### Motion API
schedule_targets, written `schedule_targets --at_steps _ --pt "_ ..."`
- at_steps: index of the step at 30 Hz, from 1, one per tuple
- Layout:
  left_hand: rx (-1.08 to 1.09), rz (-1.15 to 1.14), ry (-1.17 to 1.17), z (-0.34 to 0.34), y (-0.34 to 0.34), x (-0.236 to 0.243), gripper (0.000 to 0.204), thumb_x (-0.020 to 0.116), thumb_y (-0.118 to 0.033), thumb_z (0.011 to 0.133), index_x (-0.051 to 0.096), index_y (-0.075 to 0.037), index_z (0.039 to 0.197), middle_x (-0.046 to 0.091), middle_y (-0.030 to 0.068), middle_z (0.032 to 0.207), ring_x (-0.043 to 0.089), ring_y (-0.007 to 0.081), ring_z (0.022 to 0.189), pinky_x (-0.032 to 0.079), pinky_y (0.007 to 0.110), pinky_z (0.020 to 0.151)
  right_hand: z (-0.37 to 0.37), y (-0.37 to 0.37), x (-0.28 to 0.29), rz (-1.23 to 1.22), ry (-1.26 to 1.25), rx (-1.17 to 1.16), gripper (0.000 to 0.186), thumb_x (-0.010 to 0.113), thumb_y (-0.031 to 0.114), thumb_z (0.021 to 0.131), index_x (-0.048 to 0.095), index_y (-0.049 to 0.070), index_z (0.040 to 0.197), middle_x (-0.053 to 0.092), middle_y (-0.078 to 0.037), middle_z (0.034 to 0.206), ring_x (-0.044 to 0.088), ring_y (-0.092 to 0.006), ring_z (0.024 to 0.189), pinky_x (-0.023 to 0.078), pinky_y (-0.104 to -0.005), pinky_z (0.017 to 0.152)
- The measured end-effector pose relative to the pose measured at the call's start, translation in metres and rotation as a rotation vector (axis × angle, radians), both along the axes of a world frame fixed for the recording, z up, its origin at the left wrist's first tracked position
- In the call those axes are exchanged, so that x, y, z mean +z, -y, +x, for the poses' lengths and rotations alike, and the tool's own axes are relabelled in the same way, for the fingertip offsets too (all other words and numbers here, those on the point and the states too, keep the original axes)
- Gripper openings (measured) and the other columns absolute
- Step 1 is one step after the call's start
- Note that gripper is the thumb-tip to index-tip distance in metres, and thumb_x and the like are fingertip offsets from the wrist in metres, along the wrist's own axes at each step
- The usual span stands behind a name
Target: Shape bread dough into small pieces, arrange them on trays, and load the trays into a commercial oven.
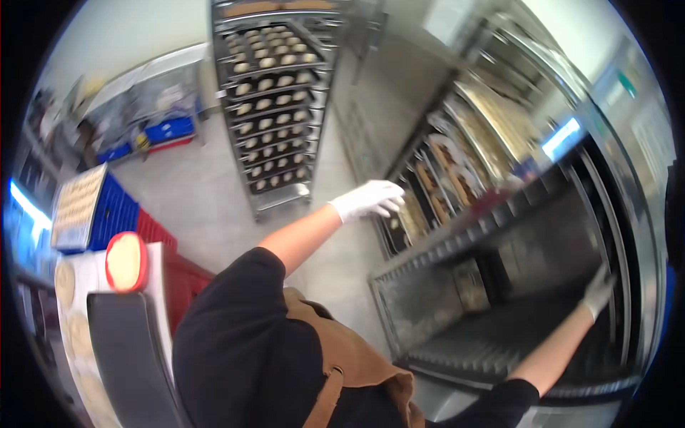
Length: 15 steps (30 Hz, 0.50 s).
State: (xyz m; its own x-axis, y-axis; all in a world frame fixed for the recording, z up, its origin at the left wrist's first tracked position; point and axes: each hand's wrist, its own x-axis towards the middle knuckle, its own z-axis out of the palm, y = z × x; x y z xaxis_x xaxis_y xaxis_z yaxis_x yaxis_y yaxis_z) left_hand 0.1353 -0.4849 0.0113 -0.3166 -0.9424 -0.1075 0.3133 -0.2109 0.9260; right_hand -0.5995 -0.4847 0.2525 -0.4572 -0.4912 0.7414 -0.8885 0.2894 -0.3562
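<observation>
Two gloved hands are spreading wide across the frame, and from where I'm standing the person is bending toward an open steel cabinet (549, 246) filling the lower right. The right hand (599, 291) is resting at the cabinet's inner right edge; blur is hiding its fingers, so I cannot tell whether they are gripping that edge or only brushing it. The left hand (369, 200), at centre, is hanging in the air with fingers loosely parted, pinching nothing I can see, and is overlapping the near end of the loaf rack (448, 170). That is where trouble could be starting, I'd judge: a careless outward swing could be knocking a tray there, since the person seems to be leaning the other way. If the cabinet is running hot, which nothing here is showing, the thin glove would be giving the right hand little protection. A step back could be worse; the black sleeve is lying close to a dark tray (125, 349) at lower left, and a bump could be sending it into the red tub (143, 282) just above. The dough rack (280, 197), at upper centre, is standing well apart from both hands.
</observation>
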Motion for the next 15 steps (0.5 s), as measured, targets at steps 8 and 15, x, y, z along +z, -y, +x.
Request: schedule_targets --at_steps 8,15 --pt "0.702 -0.223 -0.309 0.263 0.106 0.082 0.046 0.059 -0.034 0.101 0.053 -0.006 0.137 0.065 0.0181 0.127 0.068 0.0314 0.110 0.058 0.043 0.087 -0.039 -0.016 -0.101 -0.048 0.364 0.565 0.040 0.048 0.016 0.107 0.055 -0.005 0.141 0.061 -0.020 0.140 0.063 -0.0289 0.125 0.047 -0.0359 0.112" --pt "0.733 0.354 -0.407 0.309 0.155 0.034 0.061 0.061 -0.039 0.097 0.049 0.001 0.141 0.064 0.0177 0.123 0.067 0.0331 0.111 0.058 0.045 0.087 0.411 -0.068 -0.258 0.574 1.737 0.817 0.034 0.062 0.013 0.097 0.062 -0.003 0.127 0.072 -0.018 0.106 0.071 -0.0233 0.081 0.054 -0.0258 0.066"
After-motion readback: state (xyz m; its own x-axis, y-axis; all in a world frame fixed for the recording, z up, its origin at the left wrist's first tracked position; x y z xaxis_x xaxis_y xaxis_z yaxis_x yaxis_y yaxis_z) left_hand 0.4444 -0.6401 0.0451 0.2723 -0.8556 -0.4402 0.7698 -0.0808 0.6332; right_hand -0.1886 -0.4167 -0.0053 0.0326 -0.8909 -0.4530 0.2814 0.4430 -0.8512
